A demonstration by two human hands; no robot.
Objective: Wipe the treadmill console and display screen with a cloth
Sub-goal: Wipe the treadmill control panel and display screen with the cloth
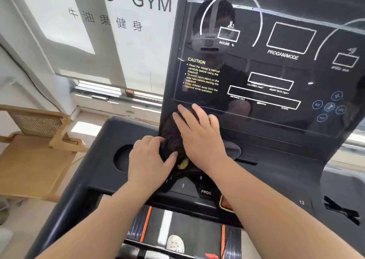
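A dark cloth [171,140] with a yellow patch lies bunched against the lower left of the treadmill's glossy black display screen [276,65] and over the grey console [110,171] below it. My right hand [199,134] lies flat on the cloth, fingers spread, pressing it at the screen's bottom left corner. My left hand [150,160] grips the cloth's lower left part, thumb and fingers curled into the folds. Much of the cloth is hidden under both hands.
A round cup holder [123,158] sits left of my left hand. Console buttons, including one marked PROG [206,192], lie below the cloth. A wooden chair [37,152] stands to the left. The treadmill belt [177,229] runs beneath. A gym banner [102,21] hangs behind.
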